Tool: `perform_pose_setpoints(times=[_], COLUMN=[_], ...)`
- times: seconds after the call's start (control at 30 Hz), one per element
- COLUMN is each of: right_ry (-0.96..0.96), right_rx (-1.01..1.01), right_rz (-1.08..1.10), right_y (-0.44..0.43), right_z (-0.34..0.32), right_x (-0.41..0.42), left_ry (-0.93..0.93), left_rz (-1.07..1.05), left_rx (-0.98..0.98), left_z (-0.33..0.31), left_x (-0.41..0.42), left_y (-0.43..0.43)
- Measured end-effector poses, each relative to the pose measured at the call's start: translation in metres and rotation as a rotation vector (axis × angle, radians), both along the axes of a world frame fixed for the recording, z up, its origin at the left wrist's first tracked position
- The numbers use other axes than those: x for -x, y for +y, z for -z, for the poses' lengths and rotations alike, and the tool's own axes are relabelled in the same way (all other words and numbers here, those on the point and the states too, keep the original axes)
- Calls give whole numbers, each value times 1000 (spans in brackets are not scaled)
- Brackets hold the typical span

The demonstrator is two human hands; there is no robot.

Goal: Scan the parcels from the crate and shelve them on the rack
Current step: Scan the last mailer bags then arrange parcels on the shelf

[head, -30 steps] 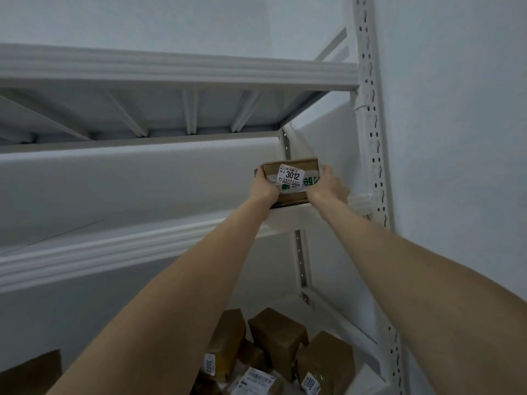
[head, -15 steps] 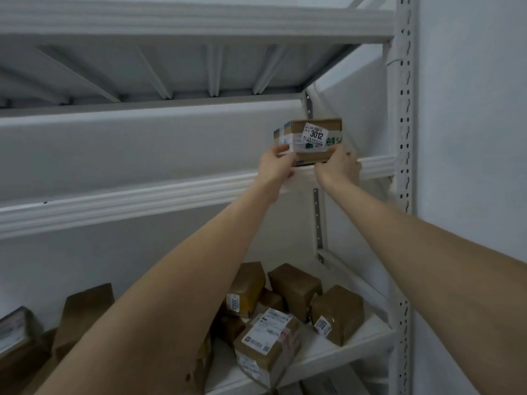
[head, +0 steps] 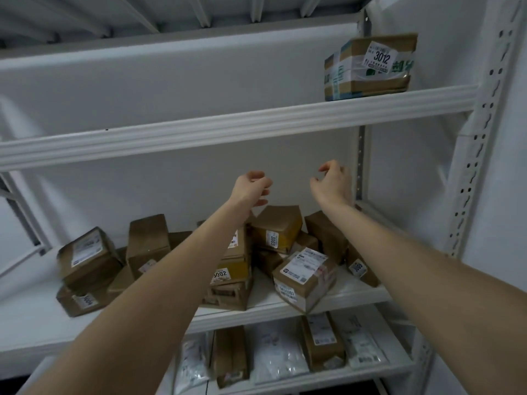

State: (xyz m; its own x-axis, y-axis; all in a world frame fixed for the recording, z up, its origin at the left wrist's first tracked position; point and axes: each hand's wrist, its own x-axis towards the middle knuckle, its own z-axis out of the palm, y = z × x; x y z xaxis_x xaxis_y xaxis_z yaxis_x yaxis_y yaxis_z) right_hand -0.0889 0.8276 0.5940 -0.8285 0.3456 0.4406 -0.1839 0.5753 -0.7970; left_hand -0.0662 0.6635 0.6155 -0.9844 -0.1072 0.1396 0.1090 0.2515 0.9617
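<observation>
Our parcel marked 3012 [head: 370,67] sits on the upper shelf [head: 228,129] at the upper right of the frame, near the front edge, so we judge this one shelved. Our left hand [head: 251,188] and right hand [head: 332,182] hang mid-frame below it, fingers loosely curled, holding nothing. Other parcels [head: 303,276] crowd the middle shelf [head: 356,292]. The crate is out of view, so we cannot tell how many remain.
</observation>
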Motion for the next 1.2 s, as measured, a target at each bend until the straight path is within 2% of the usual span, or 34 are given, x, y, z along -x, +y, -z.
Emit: perform_pose_setpoints(times=[0.13, 0.23, 0.43, 0.7, 0.87, 1.03, 1.2], right_ry=[-296, -489, -686, -788, -774, -761, -661], right_rx=[158, 336, 516, 630, 632, 712, 854], right_rz=[-118, -196, -268, -277, -194, -165, -187], right_y=[-22, -34, -45, -68, -72, -67, -57], right_z=[40, 64, 93, 114, 120, 122, 117], right_x=[20, 32, 59, 94, 107, 106, 105], left_ry=[-170, -232, -312, -456, -522, -481, -420], left_rz=[-90, -60, -12, 45, 104, 124, 124], left_rx=[95, 157, 172, 119, 244, 318, 246], left_z=[28, 45, 56, 58, 97, 85, 78], left_x=[17, 36, 77, 125, 177, 148, 150], left_y=[-31, -36, -31, -36, -34, -25, -16])
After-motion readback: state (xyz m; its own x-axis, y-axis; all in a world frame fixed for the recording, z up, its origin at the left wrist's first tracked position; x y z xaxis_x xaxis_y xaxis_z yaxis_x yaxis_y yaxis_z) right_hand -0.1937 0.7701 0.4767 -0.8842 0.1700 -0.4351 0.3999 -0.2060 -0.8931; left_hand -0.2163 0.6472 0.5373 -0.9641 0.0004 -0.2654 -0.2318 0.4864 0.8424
